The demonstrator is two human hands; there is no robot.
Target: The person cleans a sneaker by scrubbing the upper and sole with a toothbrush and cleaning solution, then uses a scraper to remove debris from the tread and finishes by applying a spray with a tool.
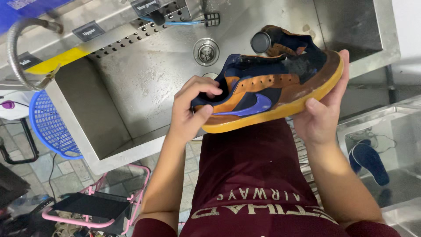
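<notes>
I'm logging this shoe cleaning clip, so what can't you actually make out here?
- Head view: the far side and the sole underside of the sneaker face away from the camera.
- The right hand has its palm hidden behind the heel.
- Left hand: fingers curl around the toe, covering it.
- The blue basket is partly hidden by the steel sink wall.

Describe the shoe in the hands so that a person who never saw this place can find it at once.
Start at the big steel sink; the sneaker is held on its side just in front of it, above the maroon shirt. The left hand pinches its toe and the right hand cups its heel. Its orange and navy panels, purple side mark and yellow sole set it apart.
</notes>
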